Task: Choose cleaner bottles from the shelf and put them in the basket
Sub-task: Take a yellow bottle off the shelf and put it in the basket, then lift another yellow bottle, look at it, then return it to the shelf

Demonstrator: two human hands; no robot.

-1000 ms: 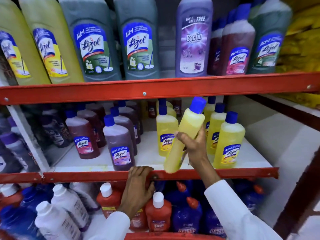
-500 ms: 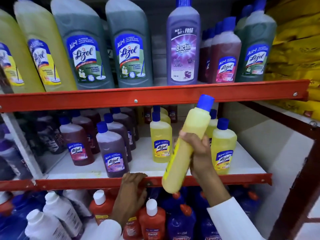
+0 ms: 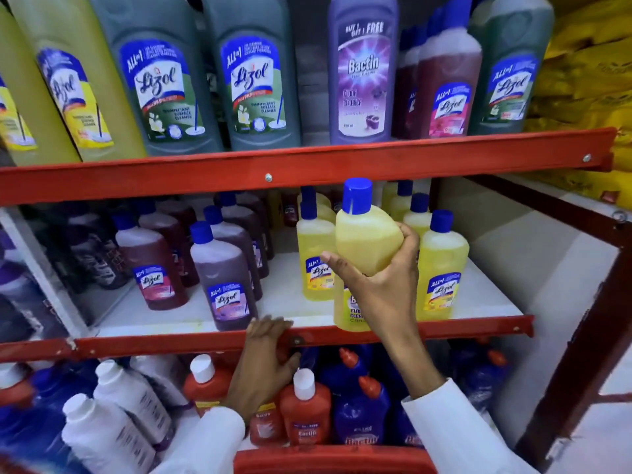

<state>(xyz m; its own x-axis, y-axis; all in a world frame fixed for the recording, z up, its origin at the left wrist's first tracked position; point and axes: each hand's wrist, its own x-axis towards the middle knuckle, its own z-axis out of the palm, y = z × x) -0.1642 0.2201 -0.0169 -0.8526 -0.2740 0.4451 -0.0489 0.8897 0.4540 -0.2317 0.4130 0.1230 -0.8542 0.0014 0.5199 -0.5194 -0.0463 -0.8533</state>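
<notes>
1. The right hand (image 3: 386, 289) holds a yellow bottle (image 3: 367, 241) tight, up in front of the middle shelf (image 3: 478, 325).
2. The left hand (image 3: 266, 357) rests on the shelf's red edge, fingers bent over it.
3. A red basket (image 3: 328, 460) rim shows at the bottom.

Just one view here, a wide-angle cam on the person's head, facing forward and a bit down, straight into a red-railed shelf rack (image 3: 307, 172). It's really close: three tiers of bottles fill the frame, and edges bow from the lens. Both hands reach in from the bottom, white sleeves (image 3: 455, 436) at the lower edge. Right side catches the rack's end post (image 3: 581, 354).
</notes>
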